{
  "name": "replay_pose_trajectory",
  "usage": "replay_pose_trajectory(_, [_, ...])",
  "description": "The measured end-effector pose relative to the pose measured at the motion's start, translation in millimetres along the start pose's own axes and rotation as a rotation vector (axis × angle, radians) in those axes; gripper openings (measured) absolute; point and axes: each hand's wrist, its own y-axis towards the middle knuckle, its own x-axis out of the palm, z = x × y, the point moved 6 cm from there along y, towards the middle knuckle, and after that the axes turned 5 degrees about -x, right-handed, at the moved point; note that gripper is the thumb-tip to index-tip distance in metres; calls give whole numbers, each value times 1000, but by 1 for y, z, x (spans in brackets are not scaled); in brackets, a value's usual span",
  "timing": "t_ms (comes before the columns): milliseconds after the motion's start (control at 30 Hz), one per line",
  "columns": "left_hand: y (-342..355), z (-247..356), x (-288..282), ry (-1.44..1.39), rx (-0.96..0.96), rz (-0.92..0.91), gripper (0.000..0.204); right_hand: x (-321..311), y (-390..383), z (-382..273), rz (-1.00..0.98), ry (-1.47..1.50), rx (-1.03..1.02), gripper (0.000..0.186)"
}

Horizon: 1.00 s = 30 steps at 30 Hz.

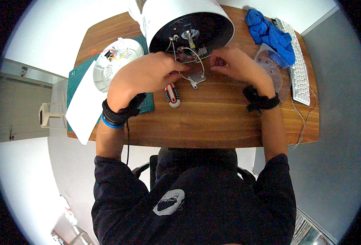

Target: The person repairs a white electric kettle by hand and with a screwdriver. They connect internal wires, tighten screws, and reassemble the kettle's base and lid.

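A white cylindrical appliance (229,19) lies on its side at the table's far edge, its open black underside facing me. Inside show metal fittings and white wires (201,61). A small metal plate (197,78) hangs or lies below the opening, joined to a wire. My left hand (148,71) is at the lower left of the opening, its fingertips closed about a white wire. My right hand (238,64) is curled at the lower right rim; what its fingers pinch, if anything, is hidden. A screwdriver handle (172,96), red, white and black, lies below my left hand.
At left, a round white plastic base (103,77) with loose coloured wires sits on a green cutting mat (148,107) beside white paper (81,108). To the right are a clear plastic disc (273,67), a blue cloth (270,36) and a white keyboard (301,77) with a trailing cable.
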Motion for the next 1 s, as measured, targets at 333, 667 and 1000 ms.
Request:
replay_pose_trajectory(333, [3, 0, -31, -57, 46, 99, 24, -73, -57, 25, 2, -333, 449, 13])
replay_pose_trajectory(667, [-5, 6, -90, -24, 5, 439, 24, -85, -53, -2, 157, -308, 365, 19])
replay_pose_trajectory(1000, [-2, -28, -86, -10, -19, 515, 92, -59, 17, -40, 338, -125, 362, 37])
